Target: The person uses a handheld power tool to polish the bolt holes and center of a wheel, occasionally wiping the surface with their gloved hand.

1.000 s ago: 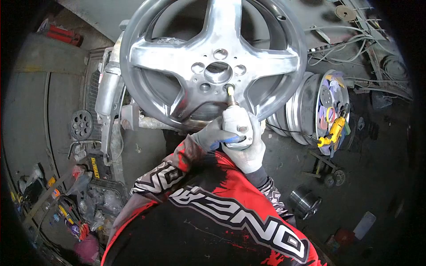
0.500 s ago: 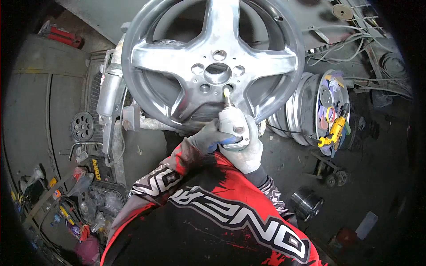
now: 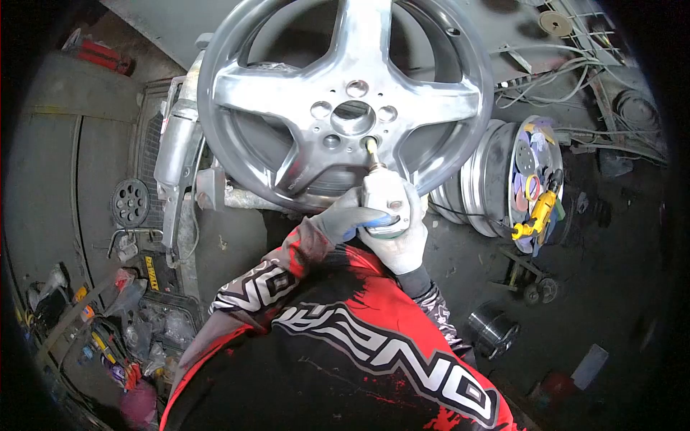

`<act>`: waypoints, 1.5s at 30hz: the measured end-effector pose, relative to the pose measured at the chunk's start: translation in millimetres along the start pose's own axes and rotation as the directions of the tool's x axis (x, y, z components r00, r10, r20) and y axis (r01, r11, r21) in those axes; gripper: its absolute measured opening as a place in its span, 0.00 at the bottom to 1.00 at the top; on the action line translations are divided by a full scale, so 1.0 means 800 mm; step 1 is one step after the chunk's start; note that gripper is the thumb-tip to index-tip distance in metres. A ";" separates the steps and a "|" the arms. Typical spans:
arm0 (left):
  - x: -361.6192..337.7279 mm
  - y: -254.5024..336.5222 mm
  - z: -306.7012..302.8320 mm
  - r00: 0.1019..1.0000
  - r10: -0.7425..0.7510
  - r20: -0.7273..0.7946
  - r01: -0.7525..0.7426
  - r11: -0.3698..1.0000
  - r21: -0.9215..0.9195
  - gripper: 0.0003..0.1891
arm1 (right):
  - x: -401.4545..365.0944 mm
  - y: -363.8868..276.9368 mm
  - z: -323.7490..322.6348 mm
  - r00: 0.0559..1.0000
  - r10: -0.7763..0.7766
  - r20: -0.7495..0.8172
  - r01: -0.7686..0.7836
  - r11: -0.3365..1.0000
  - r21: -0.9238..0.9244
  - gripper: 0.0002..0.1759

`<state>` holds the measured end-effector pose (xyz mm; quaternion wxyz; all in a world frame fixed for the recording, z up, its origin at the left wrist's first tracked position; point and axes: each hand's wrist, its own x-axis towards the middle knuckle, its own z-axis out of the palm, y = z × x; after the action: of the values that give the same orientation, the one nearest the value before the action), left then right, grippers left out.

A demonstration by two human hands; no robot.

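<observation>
A silver alloy wheel [image 3: 259, 92] with five spokes faces me, its centre bore ringed by lug holes. My left hand [image 3: 343, 217], in a grey and blue glove, is wrapped round the near left side of a white rotary power tool [image 3: 386, 192]. On the right side of the same tool, my right hand [image 3: 408, 241] in a white glove is closed around the body. The tool's thin shaft ends in a small yellowish tip [image 3: 371, 146], which sits at the lower right lug hole. How deep the tip reaches cannot be made out.
Another wheel [image 3: 480, 179] lies at right, filled with sanding discs and a yellow power tool [image 3: 539, 215]. A metal cylinder [image 3: 177, 147] stands left of the mounted wheel. Plastic bags and tools clutter the lower left; a small wheeled stand [image 3: 532, 281] is on the floor.
The power tool has shifted slightly right and down with both hands on it. Its tip remains at the lower right lug hole, and the shaft now leans a little more.
</observation>
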<state>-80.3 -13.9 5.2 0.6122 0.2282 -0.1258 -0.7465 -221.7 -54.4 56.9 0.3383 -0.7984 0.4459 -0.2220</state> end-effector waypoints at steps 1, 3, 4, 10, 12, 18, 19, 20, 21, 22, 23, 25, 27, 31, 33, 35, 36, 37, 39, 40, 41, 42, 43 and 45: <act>0.001 0.002 0.000 0.999 -0.001 0.035 0.000 0.999 0.042 0.26 | 0.002 -0.008 -0.004 1.000 0.027 -0.010 -0.027 0.999 -0.021 0.55; 0.000 -0.001 -0.004 0.998 -0.005 0.069 -0.001 0.997 0.082 0.27 | 0.002 -0.012 -0.004 0.998 0.055 -0.020 -0.056 0.998 -0.041 0.53; -0.001 -0.004 -0.012 0.998 -0.023 0.059 0.021 0.999 0.031 0.27 | 0.004 -0.013 0.000 0.999 0.007 -0.033 -0.008 1.000 -0.010 0.53; -0.004 -0.005 0.005 0.999 0.002 0.049 -0.004 1.000 0.031 0.24 | -0.002 -0.004 -0.002 0.999 0.039 -0.031 -0.037 0.998 0.047 0.53; -0.004 -0.007 0.007 0.998 0.023 0.060 -0.022 1.000 -0.011 0.25 | 0.002 -0.014 -0.009 0.999 -0.005 -0.036 0.007 0.999 0.044 0.53; -0.009 0.003 0.010 0.994 0.061 0.087 -0.080 0.969 0.234 0.25 | 0.000 -0.010 -0.009 1.000 -0.014 -0.001 0.014 1.000 -0.014 0.54; -0.009 0.001 0.013 0.994 0.061 0.086 -0.080 0.970 0.232 0.25 | -0.002 -0.010 -0.011 1.000 -0.013 0.001 0.013 1.000 -0.016 0.54; -0.010 -0.003 0.018 0.997 0.049 0.062 -0.058 0.986 0.157 0.25 | -0.006 -0.012 -0.013 1.000 -0.011 -0.013 0.010 1.000 -0.029 0.53; -0.010 -0.005 0.020 0.999 0.035 0.041 -0.038 0.996 0.082 0.25 | -0.006 -0.014 -0.015 1.000 -0.010 -0.028 0.008 0.999 -0.042 0.53; -0.007 -0.006 0.019 0.999 0.036 0.040 -0.039 0.996 0.081 0.25 | -0.004 -0.016 -0.018 1.000 -0.010 -0.027 0.009 0.999 -0.043 0.53; -0.003 -0.008 0.016 0.999 0.034 0.036 -0.037 0.995 0.094 0.25 | 0.000 -0.021 -0.023 0.999 -0.036 -0.023 0.035 0.998 -0.047 0.53; -0.001 -0.010 0.008 0.999 0.030 0.037 -0.034 0.993 0.112 0.26 | 0.004 -0.021 -0.023 0.998 -0.063 -0.026 0.062 0.997 -0.050 0.53; -0.004 -0.011 -0.001 0.996 0.025 0.088 -0.021 0.999 -0.047 0.26 | 0.002 -0.016 -0.019 0.999 -0.031 0.019 0.032 0.998 -0.053 0.54; -0.013 -0.022 0.000 0.994 0.024 0.107 -0.013 0.994 -0.107 0.25 | -0.006 -0.026 -0.018 0.999 -0.039 0.001 0.039 0.994 -0.103 0.53; -0.014 -0.016 0.002 0.997 0.035 0.064 -0.038 0.999 0.033 0.25 | -0.003 -0.030 -0.017 0.999 0.012 0.042 -0.008 0.994 -0.111 0.53; -0.022 0.001 0.008 0.998 0.026 0.050 -0.029 0.998 0.055 0.26 | -0.003 -0.032 -0.009 1.000 0.016 0.027 -0.014 0.998 -0.066 0.54; -0.024 0.009 0.012 0.999 0.011 0.037 -0.013 0.997 0.074 0.27 | -0.003 -0.032 -0.006 1.000 0.026 0.010 -0.025 0.999 -0.023 0.54; -0.023 0.009 0.012 0.999 0.012 0.034 -0.014 0.997 0.075 0.27 | -0.003 -0.031 -0.006 1.000 0.025 0.012 -0.025 0.999 -0.021 0.54; -0.020 0.008 0.012 0.998 0.047 0.052 -0.052 0.994 0.093 0.27 | -0.005 -0.027 -0.009 0.999 0.037 0.019 -0.036 0.999 -0.026 0.54; -0.019 0.004 0.013 0.998 0.045 0.053 -0.049 0.994 0.093 0.27 | -0.006 -0.023 -0.011 0.999 0.039 0.018 -0.039 0.999 -0.027 0.54; -0.017 -0.001 0.013 0.999 0.019 0.048 -0.022 0.998 0.062 0.27 | -0.006 -0.016 -0.012 1.000 -0.010 0.026 0.011 0.998 -0.057 0.55; -0.015 -0.005 0.012 0.999 -0.007 0.043 0.005 1.000 0.031 0.28 | -0.006 -0.012 -0.015 0.998 -0.058 0.036 0.061 0.994 -0.086 0.55; -0.012 -0.008 0.011 0.999 -0.011 0.044 0.009 1.000 0.029 0.28 | -0.006 -0.012 -0.019 0.998 -0.054 0.035 0.057 0.995 -0.088 0.55; -0.004 -0.010 0.006 0.994 0.038 0.101 -0.059 0.974 0.220 0.30 | -0.005 -0.016 -0.028 0.994 0.083 0.069 -0.075 0.991 -0.108 0.55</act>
<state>-89.0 -9.8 6.4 0.5940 0.2562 -0.2436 -0.7226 -230.9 -54.1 81.1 0.3206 -0.8045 0.4753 -0.1552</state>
